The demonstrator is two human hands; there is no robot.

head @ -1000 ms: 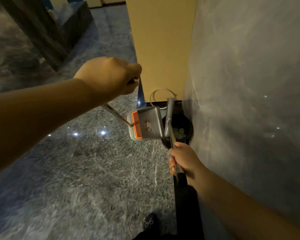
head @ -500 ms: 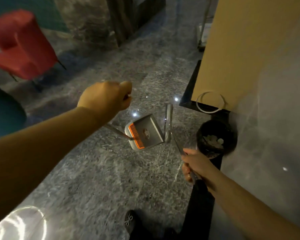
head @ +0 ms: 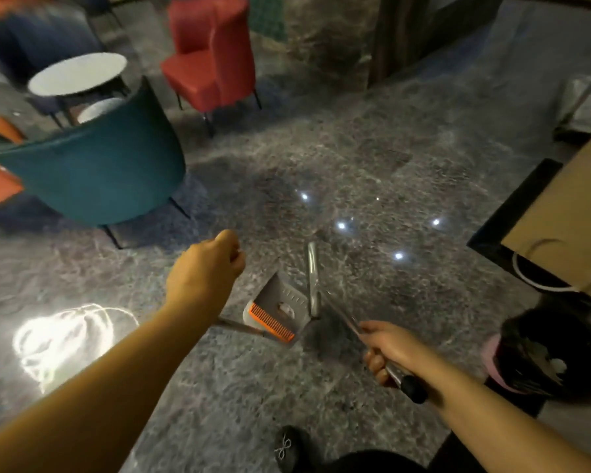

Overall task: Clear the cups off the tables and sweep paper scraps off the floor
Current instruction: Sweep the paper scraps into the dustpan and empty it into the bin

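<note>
the left hand (head: pixel 203 279) is stretched forward at the middle of the view, closed in a fist with its fingers together around the top of a thin metal handle; the handle runs under the wrist, down and to the right, to the dustpan (head: pixel 280 310). the dustpan is grey with an orange comb edge (head: pixel 273 320) on its near side, and it hangs low above the grey marble floor (head: pixel 355 172), with the open mouth to the far side. the right hand (head: pixel 388 349) is lower and closer to the body, with its fingers clamped on the broom handle (head: pixel 372 346). this handle has its long axis from the black end cap (head: pixel 413 392) near the wrist, up and to the left, to the broom head (head: pixel 313 279), which stands just beside the right edge of the dustpan. a black bin (head: pixel 556 353) with white scraps inside is at the right. far at the left, a round white counter (head: pixel 77 73) stands behind a teal chair (head: pixel 96 172), and a red chair (head: pixel 212 52) is near it.
</note>
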